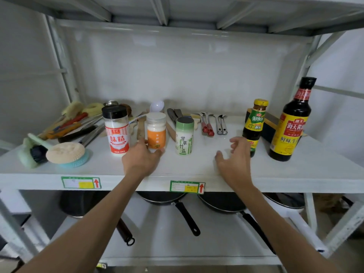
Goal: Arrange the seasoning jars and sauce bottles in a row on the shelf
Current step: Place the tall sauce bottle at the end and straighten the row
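Scrubbing brushes (37, 149) and a round sponge (66, 152) lie at left, kitchen utensils (213, 123) at the back. 3 frying pans (163, 197) sit one level below.

Both arms stretched forward, 2 bare forearms in view. Left hand (142, 156) cupped, fingers curled loosely. Right hand (234, 156) spread, gripping nothing.

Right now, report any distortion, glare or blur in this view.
Head view: wide-angle bending curves the shelf edge and side posts; soft glare streaks the back panel; the right hand is slightly motion-blurred; jar labels remain readable.
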`<action>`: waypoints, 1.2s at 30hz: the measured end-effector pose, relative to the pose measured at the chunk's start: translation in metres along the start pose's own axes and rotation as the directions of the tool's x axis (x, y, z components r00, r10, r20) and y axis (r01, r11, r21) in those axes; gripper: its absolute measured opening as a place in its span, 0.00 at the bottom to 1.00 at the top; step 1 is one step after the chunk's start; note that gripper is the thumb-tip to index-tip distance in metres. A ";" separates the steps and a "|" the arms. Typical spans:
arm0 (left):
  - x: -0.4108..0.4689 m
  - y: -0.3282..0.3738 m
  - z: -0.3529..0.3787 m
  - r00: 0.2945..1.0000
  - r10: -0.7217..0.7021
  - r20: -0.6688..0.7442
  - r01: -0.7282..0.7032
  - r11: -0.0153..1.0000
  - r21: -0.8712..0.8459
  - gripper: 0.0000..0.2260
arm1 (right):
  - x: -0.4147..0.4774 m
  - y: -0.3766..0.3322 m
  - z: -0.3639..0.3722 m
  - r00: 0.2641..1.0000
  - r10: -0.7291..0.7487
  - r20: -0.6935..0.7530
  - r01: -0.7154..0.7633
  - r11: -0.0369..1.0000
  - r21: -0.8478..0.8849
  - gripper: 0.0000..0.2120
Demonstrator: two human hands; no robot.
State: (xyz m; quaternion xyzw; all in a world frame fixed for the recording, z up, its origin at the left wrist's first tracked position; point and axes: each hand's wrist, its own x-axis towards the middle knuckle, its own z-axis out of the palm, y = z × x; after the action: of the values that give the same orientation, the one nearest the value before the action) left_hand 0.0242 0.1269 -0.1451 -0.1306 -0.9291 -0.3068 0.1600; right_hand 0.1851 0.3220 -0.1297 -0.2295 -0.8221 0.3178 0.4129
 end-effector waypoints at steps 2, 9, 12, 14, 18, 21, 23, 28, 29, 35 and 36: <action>-0.001 0.000 -0.001 1.000 0.011 -0.004 -0.011 1.000 0.006 0.27 | -0.004 -0.019 0.023 0.974 -0.014 0.228 0.003 0.999 0.047 0.27; -0.001 0.000 -0.003 0.998 0.050 0.029 -0.051 0.998 0.023 0.26 | 0.019 -0.038 0.073 0.899 0.064 0.432 -0.144 0.977 0.155 0.32; -0.004 0.003 -0.005 0.991 0.131 0.040 -0.133 0.989 0.070 0.26 | 0.024 -0.031 0.067 0.912 0.051 0.408 -0.129 0.977 0.168 0.26; -0.005 0.003 -0.006 0.986 0.162 0.041 -0.165 0.983 0.082 0.26 | 0.027 -0.027 0.063 0.914 0.049 0.402 -0.121 0.980 0.156 0.26; -0.005 0.004 -0.006 0.986 0.158 0.043 -0.161 0.984 0.078 0.26 | 0.030 -0.022 0.058 0.916 0.068 0.395 -0.132 0.982 0.136 0.26; -0.006 0.005 -0.007 0.990 0.140 0.036 -0.142 0.987 0.074 0.26 | 0.033 -0.020 0.056 0.915 0.066 0.397 -0.127 0.984 0.129 0.26; -0.006 0.006 -0.008 0.990 0.141 0.029 -0.143 0.986 0.080 0.26 | 0.034 -0.019 0.054 0.917 0.068 0.394 -0.126 0.984 0.123 0.26; -0.006 0.006 -0.007 0.993 0.116 0.021 -0.117 0.992 0.052 0.27 | 0.038 -0.010 0.042 0.936 0.097 0.339 -0.141 0.984 0.108 0.24; -0.006 0.006 -0.007 0.993 0.112 0.023 -0.113 0.992 0.050 0.27 | 0.040 -0.007 0.040 0.938 0.103 0.331 -0.145 0.984 0.102 0.24; -0.006 0.006 -0.006 0.997 0.078 0.022 -0.079 0.996 0.028 0.29 | 0.039 -0.001 0.035 0.938 0.124 0.323 -0.161 0.983 0.090 0.25; -0.006 0.006 -0.007 0.997 0.074 0.021 -0.074 0.997 0.025 0.29 | 0.039 -0.002 0.035 0.939 0.127 0.319 -0.165 0.982 0.095 0.25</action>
State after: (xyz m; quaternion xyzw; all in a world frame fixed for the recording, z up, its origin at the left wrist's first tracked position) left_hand 0.0330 0.1268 -0.1391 -0.1659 -0.9291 -0.2872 0.1636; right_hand 0.1349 0.3334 -0.1233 -0.2115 -0.8371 0.4286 0.2663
